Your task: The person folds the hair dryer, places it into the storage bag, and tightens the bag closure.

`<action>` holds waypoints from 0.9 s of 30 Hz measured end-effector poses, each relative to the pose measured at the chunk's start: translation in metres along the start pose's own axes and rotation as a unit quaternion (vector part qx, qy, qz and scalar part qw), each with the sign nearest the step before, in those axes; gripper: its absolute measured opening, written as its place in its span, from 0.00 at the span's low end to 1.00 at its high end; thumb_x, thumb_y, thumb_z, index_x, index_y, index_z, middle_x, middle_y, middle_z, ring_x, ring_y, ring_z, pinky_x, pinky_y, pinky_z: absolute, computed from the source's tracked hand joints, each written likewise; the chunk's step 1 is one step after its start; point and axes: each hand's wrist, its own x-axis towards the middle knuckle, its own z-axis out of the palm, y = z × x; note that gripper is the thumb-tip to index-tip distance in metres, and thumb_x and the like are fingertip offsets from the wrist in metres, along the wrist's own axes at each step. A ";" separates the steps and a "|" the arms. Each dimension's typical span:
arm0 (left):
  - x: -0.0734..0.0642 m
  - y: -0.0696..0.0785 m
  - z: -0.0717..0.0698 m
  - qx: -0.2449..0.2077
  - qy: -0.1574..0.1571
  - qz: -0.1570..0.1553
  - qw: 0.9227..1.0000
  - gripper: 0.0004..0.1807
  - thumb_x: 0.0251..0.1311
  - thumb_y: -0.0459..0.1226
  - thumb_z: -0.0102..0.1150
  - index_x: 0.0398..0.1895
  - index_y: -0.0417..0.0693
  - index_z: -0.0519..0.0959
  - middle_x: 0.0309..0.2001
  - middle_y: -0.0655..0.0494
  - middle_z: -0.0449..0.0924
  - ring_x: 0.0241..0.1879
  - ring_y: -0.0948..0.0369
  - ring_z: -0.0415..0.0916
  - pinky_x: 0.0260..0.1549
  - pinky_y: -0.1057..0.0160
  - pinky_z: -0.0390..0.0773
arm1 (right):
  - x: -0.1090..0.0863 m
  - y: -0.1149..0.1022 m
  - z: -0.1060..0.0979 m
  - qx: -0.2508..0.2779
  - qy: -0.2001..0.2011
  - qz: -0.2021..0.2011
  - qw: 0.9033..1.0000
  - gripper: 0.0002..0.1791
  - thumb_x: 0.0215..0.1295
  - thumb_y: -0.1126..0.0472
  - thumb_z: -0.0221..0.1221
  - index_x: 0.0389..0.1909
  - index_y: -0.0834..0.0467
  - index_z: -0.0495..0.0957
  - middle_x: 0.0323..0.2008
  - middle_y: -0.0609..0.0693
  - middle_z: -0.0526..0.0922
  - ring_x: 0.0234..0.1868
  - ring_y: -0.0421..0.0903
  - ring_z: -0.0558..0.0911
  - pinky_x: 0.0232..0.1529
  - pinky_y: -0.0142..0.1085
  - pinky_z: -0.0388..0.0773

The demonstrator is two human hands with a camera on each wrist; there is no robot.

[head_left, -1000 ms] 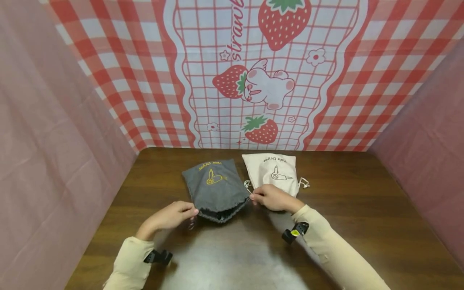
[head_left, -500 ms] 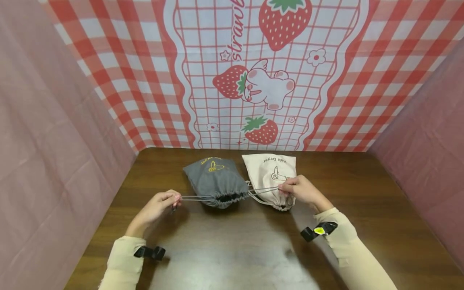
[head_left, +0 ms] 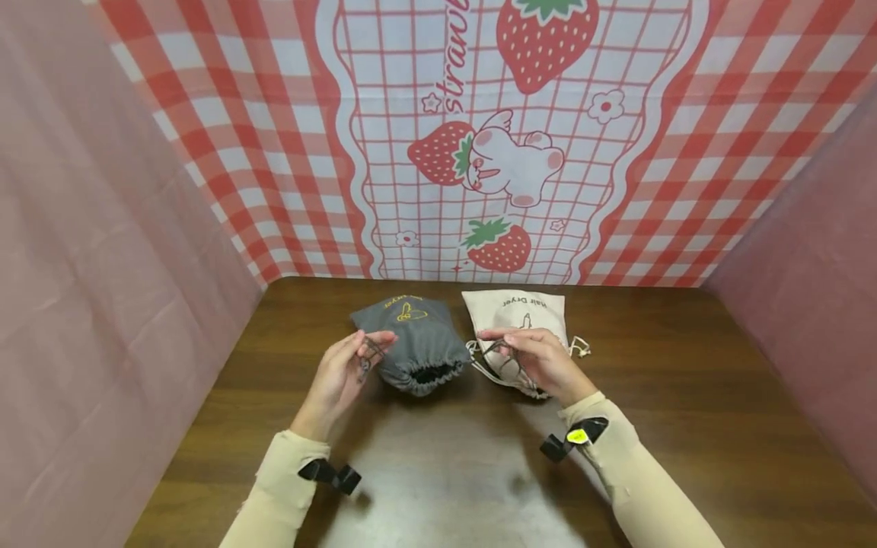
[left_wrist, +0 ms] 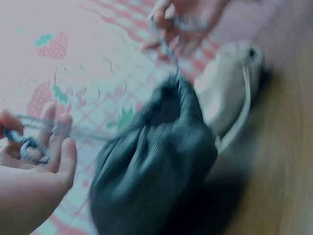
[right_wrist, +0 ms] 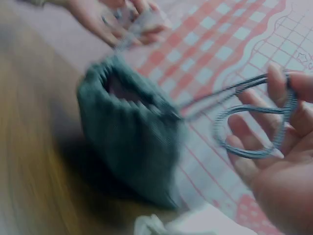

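A grey drawstring bag (head_left: 426, 344) with a yellow hair dryer drawing lies on the table, its gathered mouth towards me and still gaping darkly. My left hand (head_left: 340, 374) pinches the left end of its grey drawstring (left_wrist: 55, 128), which runs over the fingers. On the other side my right hand (head_left: 541, 361) pinches the right drawstring end (right_wrist: 249, 108) between thumb and forefinger, a loop hanging across the other fingers. Both hands are raised above the table. Just right of the grey bag lies a cream drawstring bag (head_left: 479, 307) printed "Hair Dryer", partly hidden by my right hand.
The brown wooden table (head_left: 425, 472) ends at a red-and-white strawberry cloth (head_left: 288, 190) behind the bags. Pink cloth hangs at left (head_left: 130, 251) and right (head_left: 808, 266). White cord ends (head_left: 580, 348) stick out from the cream bag.
The grey bag's wide mouth has been drawn into gathers as both hands pulled the cords apart sideways. Since then both hands have come inward and up, the cords now slack.
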 end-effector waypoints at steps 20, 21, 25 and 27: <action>0.008 -0.007 -0.012 -0.127 0.093 -0.061 0.986 0.24 0.79 0.40 0.26 0.19 0.53 0.60 0.15 0.66 0.52 0.16 0.66 0.36 0.22 0.66 0.38 | -0.001 0.004 0.005 -0.053 0.127 0.101 0.985 0.20 0.75 0.65 0.42 0.21 0.54 0.73 0.18 0.41 0.72 0.17 0.34 0.65 0.22 0.26 0.68; 0.007 -0.006 -0.014 -0.120 0.092 -0.057 0.987 0.24 0.79 0.40 0.26 0.19 0.53 0.60 0.15 0.66 0.51 0.16 0.65 0.36 0.22 0.66 0.37 | -0.004 0.002 0.002 -0.060 0.133 0.103 0.984 0.20 0.75 0.65 0.42 0.21 0.54 0.72 0.18 0.41 0.72 0.16 0.34 0.65 0.21 0.26 0.67; 0.006 -0.006 -0.021 -0.046 0.086 -0.039 0.994 0.22 0.78 0.40 0.29 0.20 0.53 0.59 0.15 0.68 0.52 0.14 0.68 0.39 0.21 0.63 0.37 | -0.012 -0.004 -0.007 -0.086 0.127 0.115 0.982 0.20 0.75 0.65 0.42 0.21 0.55 0.73 0.18 0.41 0.73 0.17 0.33 0.67 0.23 0.26 0.70; 0.007 -0.008 -0.022 -0.004 0.082 -0.035 0.996 0.21 0.78 0.40 0.32 0.20 0.53 0.59 0.14 0.69 0.54 0.13 0.70 0.43 0.22 0.61 0.38 | -0.014 -0.005 -0.008 -0.106 0.106 0.124 0.981 0.19 0.74 0.65 0.43 0.22 0.55 0.73 0.19 0.41 0.75 0.18 0.33 0.70 0.24 0.26 0.71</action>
